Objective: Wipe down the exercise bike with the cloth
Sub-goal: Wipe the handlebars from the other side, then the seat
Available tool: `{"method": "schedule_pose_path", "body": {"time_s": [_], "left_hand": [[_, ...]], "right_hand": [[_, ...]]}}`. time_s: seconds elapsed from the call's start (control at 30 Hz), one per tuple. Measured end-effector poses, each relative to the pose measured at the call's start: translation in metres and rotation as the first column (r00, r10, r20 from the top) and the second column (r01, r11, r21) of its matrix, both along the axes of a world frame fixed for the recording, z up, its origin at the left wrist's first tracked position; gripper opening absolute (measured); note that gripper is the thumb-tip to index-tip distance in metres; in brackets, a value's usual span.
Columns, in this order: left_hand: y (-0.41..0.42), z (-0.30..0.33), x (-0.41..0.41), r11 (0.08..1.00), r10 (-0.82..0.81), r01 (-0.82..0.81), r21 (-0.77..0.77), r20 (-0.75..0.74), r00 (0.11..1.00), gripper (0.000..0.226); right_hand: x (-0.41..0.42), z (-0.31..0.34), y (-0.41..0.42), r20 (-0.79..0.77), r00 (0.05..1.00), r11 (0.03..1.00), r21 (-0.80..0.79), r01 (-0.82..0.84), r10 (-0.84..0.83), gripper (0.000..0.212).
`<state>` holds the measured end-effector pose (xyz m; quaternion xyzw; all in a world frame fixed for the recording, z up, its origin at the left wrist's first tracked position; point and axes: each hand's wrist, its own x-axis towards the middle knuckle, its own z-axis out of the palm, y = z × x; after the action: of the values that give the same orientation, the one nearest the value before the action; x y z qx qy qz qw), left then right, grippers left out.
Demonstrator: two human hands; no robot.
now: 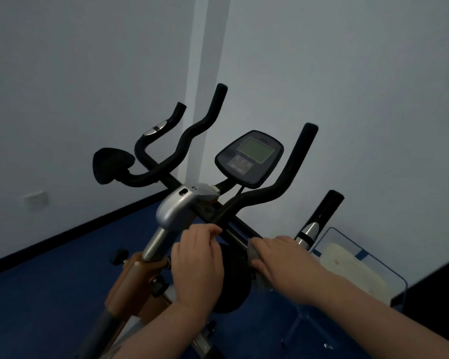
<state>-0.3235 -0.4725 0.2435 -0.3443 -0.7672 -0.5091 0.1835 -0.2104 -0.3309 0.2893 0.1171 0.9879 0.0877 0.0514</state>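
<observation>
The exercise bike fills the middle of the view, with black curved handlebars, a silver clamp housing and a dark console with a grey screen. My left hand curls its fingers over the handlebar crossbar just below the silver housing. My right hand grips a grey cloth wrapped round the near right stretch of the handlebar. Most of the cloth is hidden under my fingers.
The bike's orange frame and silver post run down to the lower left. A clear plastic bin holding a pale object stands at the right, beside a dark edge. Blue floor and white walls surround the bike.
</observation>
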Motion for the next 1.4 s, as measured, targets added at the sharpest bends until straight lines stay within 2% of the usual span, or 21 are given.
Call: {"method": "schedule_pose_path", "body": {"time_s": [0.07, 0.13, 0.23, 0.3, 0.43, 0.63, 0.73, 0.83, 0.9, 1.0, 1.07, 1.17, 1.27, 1.33, 1.4], "left_hand": [[0.0, -0.001, -0.001, 1.0, -0.002, 0.001, -0.028, -0.021, 1.0, 0.019], [0.001, -0.002, -0.002, 0.999, -0.003, 0.001, -0.047, -0.048, 0.999, 0.019], [0.0, -0.003, -0.002, 0.998, -0.017, 0.013, -0.063, -0.068, 0.998, 0.019], [-0.001, -0.004, -0.002, 0.998, -0.031, 0.027, -0.064, -0.063, 0.997, 0.017], [-0.002, -0.003, -0.003, 0.997, -0.054, 0.049, -0.065, -0.072, 0.996, 0.018], [-0.002, -0.004, -0.002, 0.998, -0.04, 0.036, -0.059, -0.067, 0.997, 0.019], [-0.001, -0.004, -0.002, 0.997, -0.031, 0.026, -0.072, -0.07, 0.997, 0.018], [-0.001, -0.005, -0.001, 0.998, -0.018, 0.014, -0.06, -0.062, 0.998, 0.016], [0.0, -0.005, -0.001, 0.999, 0.005, -0.008, -0.054, -0.057, 0.998, 0.016], [0.001, -0.005, 0.0, 0.997, 0.047, -0.05, -0.057, -0.052, 0.998, 0.015], [0.002, -0.004, 0.001, 0.995, 0.068, -0.07, -0.065, -0.037, 0.997, 0.012], [0.002, -0.002, 0.002, 0.99, 0.092, -0.095, -0.102, -0.031, 0.995, 0.013], [0.005, 0.001, 0.006, 0.974, 0.152, -0.153, -0.166, -0.02, 0.988, 0.019], [0.012, 0.01, 0.006, 0.965, 0.236, -0.218, -0.147, 0.116, 0.965, 0.026], [0.019, 0.019, 0.003, 0.954, 0.295, -0.27, -0.127, 0.261, 0.919, 0.024]], "right_hand": [[-0.014, 0.0, -0.004, 0.051, 0.996, 0.997, -0.033, 0.073, -0.071, 0.025], [-0.034, 0.0, -0.009, 0.086, 0.989, 0.982, -0.137, 0.133, -0.121, 0.025], [-0.046, -0.008, -0.012, -0.047, 0.967, 0.919, -0.325, 0.224, -0.252, 0.034], [-0.033, -0.014, -0.016, -0.14, 0.962, 0.938, -0.291, 0.188, -0.236, 0.039], [0.007, -0.014, -0.002, -0.2, 0.98, 0.999, -0.031, 0.016, -0.022, 0.051], [0.009, -0.025, -0.014, -0.423, 0.903, 0.995, -0.09, 0.046, -0.08, 0.043], [0.019, -0.013, 0.014, -0.396, 0.918, 1.0, 0.001, -0.019, 0.017, 0.038], [0.03, 0.0, 0.051, -0.496, 0.859, 0.991, 0.105, -0.083, 0.124, 0.033], [0.035, 0.003, 0.071, -0.591, 0.803, 0.996, 0.074, -0.046, 0.08, 0.034], [0.034, -0.007, 0.069, -0.703, 0.697, 0.985, -0.173, 0.025, -0.141, 0.033], [0.032, -0.017, 0.056, -0.69, 0.698, 0.959, -0.282, -0.018, -0.19, 0.032], [0.036, -0.015, 0.051, -0.526, 0.846, 0.949, -0.218, -0.229, 0.084, 0.043], [0.041, 0.004, 0.066, -0.356, 0.888, 0.916, -0.164, -0.366, 0.291, 0.048], [0.037, 0.013, 0.07, -0.312, 0.894, 0.897, -0.204, -0.393, 0.321, 0.039], [0.032, 0.02, 0.072, -0.356, 0.899, 0.876, -0.308, -0.371, 0.256, 0.025]]}}
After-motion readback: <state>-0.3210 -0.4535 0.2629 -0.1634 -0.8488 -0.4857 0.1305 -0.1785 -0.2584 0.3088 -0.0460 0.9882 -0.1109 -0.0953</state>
